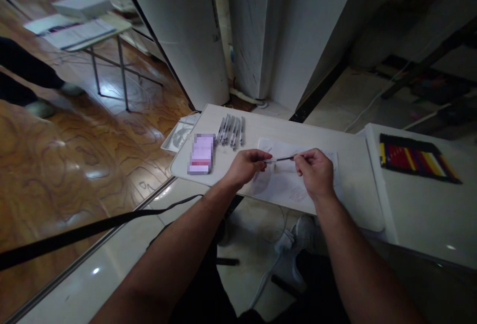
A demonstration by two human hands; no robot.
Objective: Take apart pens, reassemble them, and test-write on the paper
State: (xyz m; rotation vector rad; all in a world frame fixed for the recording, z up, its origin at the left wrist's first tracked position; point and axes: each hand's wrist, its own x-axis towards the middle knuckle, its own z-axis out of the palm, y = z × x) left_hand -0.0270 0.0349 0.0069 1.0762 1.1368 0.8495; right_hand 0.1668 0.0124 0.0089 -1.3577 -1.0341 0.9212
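Over a sheet of paper (pixel 278 185) on the small table, both my hands pinch one slim pen (pixel 283 158). My left hand (pixel 248 164) grips its clear end between thumb and fingers. On the dark end, the fingertips of my right hand (pixel 316 169) are closed. Whether the pen is whole or in two pieces I cannot tell. Several clear pens (pixel 231 131) lie side by side on the table, beyond my left hand. A phone (pixel 201 154) with a blurred-out screen rests to their left.
The small table (pixel 357 185) meets a white surface at right bearing a dark-edged, colourful striped item (pixel 419 159). A black strap (pixel 100 224) crosses at left. Behind stand white panels (pixel 179 31). Another person's legs (pixel 30 73) and a folding table (pixel 85 33) are farther left.
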